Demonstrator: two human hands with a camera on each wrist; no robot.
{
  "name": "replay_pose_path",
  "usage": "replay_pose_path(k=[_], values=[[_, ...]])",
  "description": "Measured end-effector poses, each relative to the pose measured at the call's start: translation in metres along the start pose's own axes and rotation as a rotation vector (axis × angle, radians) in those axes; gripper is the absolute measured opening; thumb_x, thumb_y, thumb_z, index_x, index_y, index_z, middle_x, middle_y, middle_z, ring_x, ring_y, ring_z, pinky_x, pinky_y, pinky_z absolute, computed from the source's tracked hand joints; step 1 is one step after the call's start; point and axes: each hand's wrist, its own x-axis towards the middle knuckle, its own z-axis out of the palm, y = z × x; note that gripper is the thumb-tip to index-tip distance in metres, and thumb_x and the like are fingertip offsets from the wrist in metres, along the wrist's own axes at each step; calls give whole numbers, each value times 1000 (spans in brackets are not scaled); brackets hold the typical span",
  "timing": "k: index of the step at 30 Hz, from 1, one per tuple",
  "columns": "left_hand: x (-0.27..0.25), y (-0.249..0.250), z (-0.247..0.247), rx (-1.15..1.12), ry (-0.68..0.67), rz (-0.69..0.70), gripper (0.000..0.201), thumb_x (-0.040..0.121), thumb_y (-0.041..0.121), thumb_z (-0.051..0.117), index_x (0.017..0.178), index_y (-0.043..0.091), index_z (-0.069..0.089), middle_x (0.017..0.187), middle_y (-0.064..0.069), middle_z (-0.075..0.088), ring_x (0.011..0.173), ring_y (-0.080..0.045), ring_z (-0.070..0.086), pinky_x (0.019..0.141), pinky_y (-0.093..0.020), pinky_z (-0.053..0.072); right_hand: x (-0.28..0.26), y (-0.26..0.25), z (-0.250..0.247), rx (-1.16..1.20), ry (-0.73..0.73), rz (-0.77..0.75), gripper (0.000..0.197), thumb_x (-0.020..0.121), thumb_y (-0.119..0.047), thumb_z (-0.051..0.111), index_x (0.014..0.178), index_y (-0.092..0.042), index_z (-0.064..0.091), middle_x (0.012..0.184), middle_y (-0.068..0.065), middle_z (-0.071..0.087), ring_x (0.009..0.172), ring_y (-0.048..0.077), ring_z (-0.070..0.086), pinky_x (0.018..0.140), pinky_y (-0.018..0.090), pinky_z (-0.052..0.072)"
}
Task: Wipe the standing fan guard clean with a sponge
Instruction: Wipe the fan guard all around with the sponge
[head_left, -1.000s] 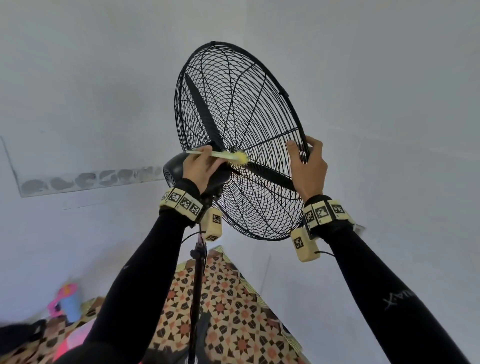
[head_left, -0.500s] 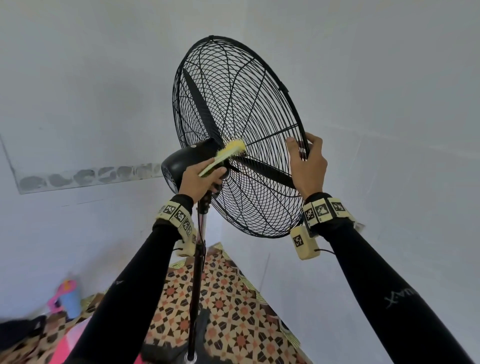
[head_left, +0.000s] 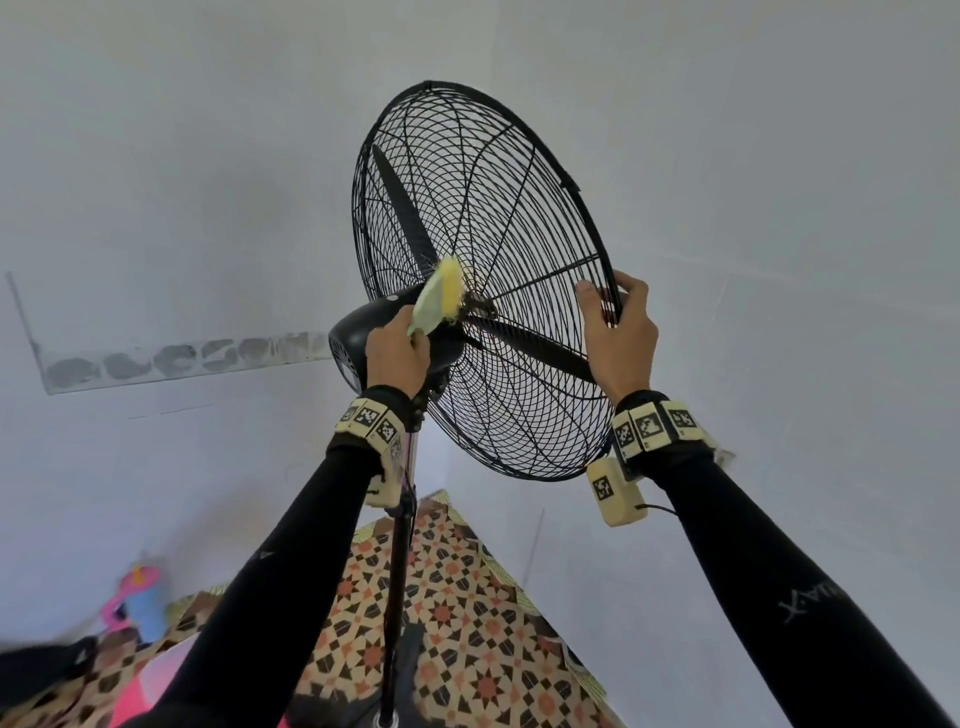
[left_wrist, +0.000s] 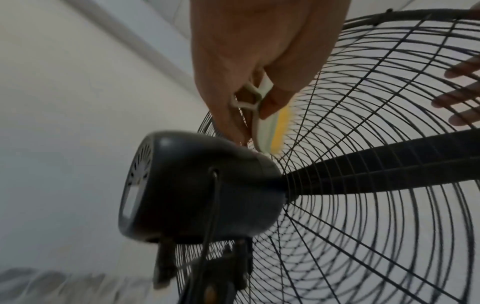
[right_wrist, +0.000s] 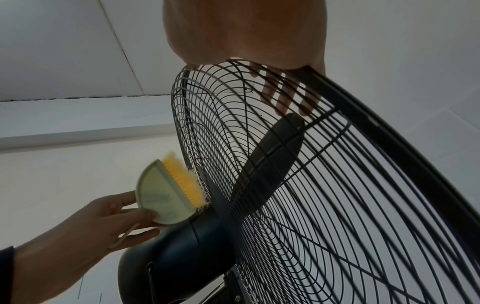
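Against guard (head_left: 519, 364), left hand's (head_left: 397, 353) brush (head_left: 439, 299)

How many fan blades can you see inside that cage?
2. One blade runs up and left from the hub; the other blade runs right and down toward the right hand gripping the guard. The motor housing may hide more.

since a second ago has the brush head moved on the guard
Yes. The brush has swung from lying level across the fan guard to pointing up, its bristles now above the motor housing, near the hub.
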Motion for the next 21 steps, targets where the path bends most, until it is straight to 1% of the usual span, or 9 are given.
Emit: replay_pose_path(k=[4, 8, 11, 13, 15, 17, 18, 20, 21], values=[[-18, 8, 20, -176, 1, -59, 36, 99, 7, 53, 134, 10, 61, 100, -15, 73, 85, -32, 69, 84, -43, 60, -2, -1, 3, 6, 14, -2, 49, 95, -61, 59, 130, -28, 51, 112, -7, 69, 103, 11, 65, 89, 24, 49], [-29, -4, 29, -190, -166, -3, 32, 94, 18, 53, 121, 14, 68, 88, -6, 72, 76, -31, 71, 74, -44, 60, 1, 1, 1, 14, 31, 14, 50, 95, -62, 59, 130, -27, 52, 109, -8, 69, 99, 7, 65, 84, 19, 46], [-29, -16, 18, -198, -167, 18, 26, 97, 6, 56, 118, 9, 70, 84, -4, 67, 73, -26, 65, 67, -24, 52, 0, 0, 1, 11, 49, 9, 50, 95, -61, 59, 129, -25, 53, 103, -12, 69, 95, 0, 64, 76, 11, 43], [-25, -12, 12, -251, -53, -13, 30, 100, 1, 53, 125, 6, 67, 85, -5, 66, 65, -17, 59, 57, -4, 41, -1, -2, 4, 4, 48, -4, 50, 94, -63, 59, 128, -26, 53, 107, -8, 70, 97, 7, 65, 80, 15, 47], [-20, -7, 14, -281, -2, -23, 34, 101, 1, 52, 132, 5, 65, 86, -7, 66, 62, -15, 57, 53, -1, 39, 0, -3, 7, 2, 51, -12, 51, 93, -66, 58, 127, -28, 53, 110, -6, 71, 101, 11, 66, 85, 23, 50], [-19, -4, 20, -275, -27, 17, 39, 100, 0, 54, 135, 10, 66, 88, -6, 69, 67, -19, 59, 59, -1, 40, 1, -2, 8, -3, 57, -8, 52, 92, -66, 58, 127, -28, 53, 111, -5, 71, 102, 13, 66, 87, 26, 51], [-20, -5, 23, -248, -58, 51, 41, 98, 0, 55, 135, 14, 66, 90, -6, 71, 71, -19, 61, 66, -5, 43, 1, -1, 7, -4, 62, -1, 52, 92, -65, 58, 127, -27, 53, 111, -5, 71, 102, 13, 66, 87, 25, 50], [-26, -8, 26, -165, -140, 133, 44, 96, -1, 57, 135, 19, 68, 92, -9, 74, 75, -21, 63, 75, -22, 48, 2, 3, 4, -2, 75, 12, 51, 93, -63, 60, 128, -26, 54, 110, -5, 71, 101, 13, 66, 82, 18, 48], [-29, -9, 26, -124, -176, 180, 45, 95, -2, 58, 133, 19, 69, 93, -11, 75, 76, -23, 64, 75, -22, 45, 2, 5, 3, 1, 76, 15, 50, 94, -62, 60, 128, -26, 54, 109, -6, 71, 100, 12, 66, 79, 12, 45]])
